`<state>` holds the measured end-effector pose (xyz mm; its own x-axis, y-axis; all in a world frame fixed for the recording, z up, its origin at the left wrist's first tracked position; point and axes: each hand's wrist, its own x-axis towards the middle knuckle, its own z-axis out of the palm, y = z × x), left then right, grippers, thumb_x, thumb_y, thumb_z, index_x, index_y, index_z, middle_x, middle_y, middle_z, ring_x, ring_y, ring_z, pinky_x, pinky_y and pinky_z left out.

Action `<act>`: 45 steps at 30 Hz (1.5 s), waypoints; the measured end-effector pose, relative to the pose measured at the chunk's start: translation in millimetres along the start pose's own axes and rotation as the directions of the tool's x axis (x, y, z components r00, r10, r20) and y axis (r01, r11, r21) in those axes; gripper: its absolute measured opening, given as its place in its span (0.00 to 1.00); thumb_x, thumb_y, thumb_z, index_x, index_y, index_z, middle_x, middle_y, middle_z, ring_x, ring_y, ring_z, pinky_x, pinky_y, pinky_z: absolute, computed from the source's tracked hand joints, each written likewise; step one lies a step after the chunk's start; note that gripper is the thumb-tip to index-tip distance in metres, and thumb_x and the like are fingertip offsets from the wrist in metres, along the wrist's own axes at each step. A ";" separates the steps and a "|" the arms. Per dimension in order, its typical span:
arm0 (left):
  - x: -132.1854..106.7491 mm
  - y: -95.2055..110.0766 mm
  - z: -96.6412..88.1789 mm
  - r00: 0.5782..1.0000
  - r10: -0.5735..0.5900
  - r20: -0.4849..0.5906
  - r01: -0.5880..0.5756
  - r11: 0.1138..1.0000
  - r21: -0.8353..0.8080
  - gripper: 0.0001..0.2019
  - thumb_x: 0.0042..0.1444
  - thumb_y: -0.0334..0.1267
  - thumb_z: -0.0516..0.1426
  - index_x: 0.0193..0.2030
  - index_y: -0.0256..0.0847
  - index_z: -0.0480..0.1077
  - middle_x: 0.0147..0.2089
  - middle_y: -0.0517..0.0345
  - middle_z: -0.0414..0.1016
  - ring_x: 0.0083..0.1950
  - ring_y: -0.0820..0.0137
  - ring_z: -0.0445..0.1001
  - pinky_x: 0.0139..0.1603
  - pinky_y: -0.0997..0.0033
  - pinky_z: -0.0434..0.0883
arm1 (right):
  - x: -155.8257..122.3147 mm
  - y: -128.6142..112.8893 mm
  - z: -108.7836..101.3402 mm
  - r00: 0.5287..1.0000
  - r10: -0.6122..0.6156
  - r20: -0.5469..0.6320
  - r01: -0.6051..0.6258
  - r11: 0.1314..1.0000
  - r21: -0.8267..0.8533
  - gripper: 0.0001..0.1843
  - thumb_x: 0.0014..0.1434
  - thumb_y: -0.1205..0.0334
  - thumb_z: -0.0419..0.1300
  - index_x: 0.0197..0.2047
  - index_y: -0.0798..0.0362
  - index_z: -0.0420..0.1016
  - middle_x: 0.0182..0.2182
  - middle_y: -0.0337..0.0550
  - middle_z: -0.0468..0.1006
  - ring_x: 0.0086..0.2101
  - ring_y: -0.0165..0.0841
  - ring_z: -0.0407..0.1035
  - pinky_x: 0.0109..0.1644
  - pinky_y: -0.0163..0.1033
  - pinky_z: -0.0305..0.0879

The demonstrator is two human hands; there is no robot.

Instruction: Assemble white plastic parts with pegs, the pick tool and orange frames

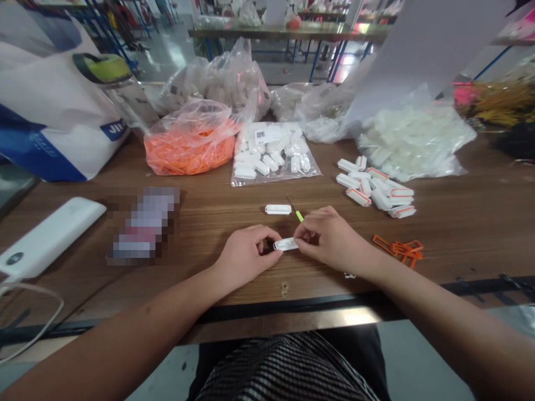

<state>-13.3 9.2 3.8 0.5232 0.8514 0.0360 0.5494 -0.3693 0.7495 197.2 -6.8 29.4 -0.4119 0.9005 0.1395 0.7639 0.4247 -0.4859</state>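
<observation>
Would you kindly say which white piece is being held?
The white piece pinched between left hand and right hand; the lone piece beyond it and the pile lie untouched.

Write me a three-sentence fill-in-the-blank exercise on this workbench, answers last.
The left hand and right hand hold one small piece coloured ____.
The loose frames right of the right hand are coloured ____.
In this view, the power bank lies to the ____ of both hands.
Missing words: white; orange; left

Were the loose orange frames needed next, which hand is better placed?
Probably the right hand: the orange frames lie nearby, to its right. The left hand is farther off; both hold the white piece.
</observation>
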 end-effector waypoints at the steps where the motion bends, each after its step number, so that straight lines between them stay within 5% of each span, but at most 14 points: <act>1: 0.1 0.6 0.0 1.000 -0.003 0.000 0.003 1.000 -0.001 0.05 0.51 0.35 0.61 0.36 0.43 0.77 0.23 0.67 0.63 0.23 0.76 0.60 0.26 0.76 0.58 | -0.1 -1.1 -1.9 1.000 -0.021 0.008 0.022 0.999 -0.023 0.06 0.54 0.68 0.60 0.26 0.53 0.75 0.22 0.35 0.75 0.27 0.29 0.66 0.43 0.40 0.54; 12: 0.0 0.0 1.5 1.000 -0.014 -0.003 0.014 1.000 0.011 0.05 0.51 0.36 0.61 0.36 0.44 0.77 0.23 0.67 0.64 0.23 0.76 0.61 0.26 0.75 0.58 | -12.0 -18.0 -4.5 0.945 -0.320 0.071 0.316 0.832 -0.457 0.14 0.61 0.67 0.53 0.27 0.56 0.77 0.23 0.44 0.75 0.29 0.35 0.64 0.43 0.46 0.53; 18: 0.0 0.2 0.1 1.000 -0.024 -0.005 0.024 1.000 0.002 0.05 0.50 0.35 0.62 0.36 0.43 0.77 0.23 0.66 0.64 0.24 0.76 0.62 0.27 0.75 0.60 | -34.1 9.9 -27.5 0.993 -0.119 -0.020 0.113 0.972 -0.205 0.12 0.62 0.64 0.54 0.33 0.51 0.79 0.26 0.40 0.78 0.30 0.32 0.68 0.41 0.42 0.56; 22: 1.1 0.4 -0.6 1.000 -0.021 -0.002 0.021 1.000 0.011 0.05 0.50 0.35 0.62 0.36 0.43 0.76 0.23 0.66 0.65 0.24 0.76 0.62 0.27 0.75 0.59 | -61.4 31.4 -37.8 0.975 -0.010 0.221 0.040 0.990 -0.133 0.14 0.61 0.63 0.56 0.24 0.49 0.74 0.24 0.35 0.76 0.28 0.30 0.68 0.39 0.41 0.56; 25: 1.5 0.2 -1.0 1.000 -0.012 -0.007 0.013 1.000 0.027 0.05 0.51 0.35 0.61 0.36 0.43 0.76 0.23 0.67 0.64 0.24 0.76 0.62 0.27 0.75 0.59 | -75.0 32.8 -36.9 0.956 0.038 0.292 0.002 0.991 -0.133 0.14 0.60 0.64 0.58 0.23 0.49 0.72 0.23 0.34 0.75 0.28 0.31 0.68 0.39 0.41 0.56; 35: 1.2 1.4 -1.7 1.000 -0.012 -0.002 0.012 0.999 0.039 0.05 0.51 0.35 0.62 0.36 0.43 0.76 0.22 0.67 0.64 0.24 0.75 0.62 0.28 0.74 0.60 | -79.6 30.2 -20.1 0.969 0.164 0.184 -0.131 0.975 -0.181 0.11 0.51 0.68 0.58 0.19 0.51 0.68 0.19 0.34 0.74 0.24 0.30 0.65 0.34 0.40 0.56; 42: 0.6 2.2 -1.3 1.000 -0.017 0.001 0.017 1.000 0.017 0.05 0.50 0.35 0.62 0.36 0.43 0.76 0.22 0.67 0.63 0.24 0.76 0.62 0.27 0.75 0.59 | -63.7 19.9 -20.2 0.961 0.249 0.116 -0.256 0.965 0.054 0.08 0.47 0.69 0.58 0.20 0.50 0.71 0.17 0.32 0.71 0.20 0.27 0.63 0.27 0.35 0.57; 45: 0.5 2.0 -1.5 1.000 -0.025 0.000 0.025 1.000 0.015 0.06 0.50 0.35 0.62 0.36 0.43 0.76 0.23 0.67 0.64 0.24 0.76 0.62 0.27 0.75 0.59 | -41.1 7.1 -19.9 0.976 0.217 0.022 -0.217 0.955 0.204 0.07 0.51 0.67 0.59 0.23 0.51 0.73 0.20 0.34 0.74 0.23 0.28 0.66 0.31 0.36 0.60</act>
<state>-12.9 9.5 6.3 0.5093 0.8604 0.0172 0.5722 -0.3535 0.7400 229.4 -38.9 37.4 -0.2470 0.9689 0.0119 0.7169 0.1910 -0.6705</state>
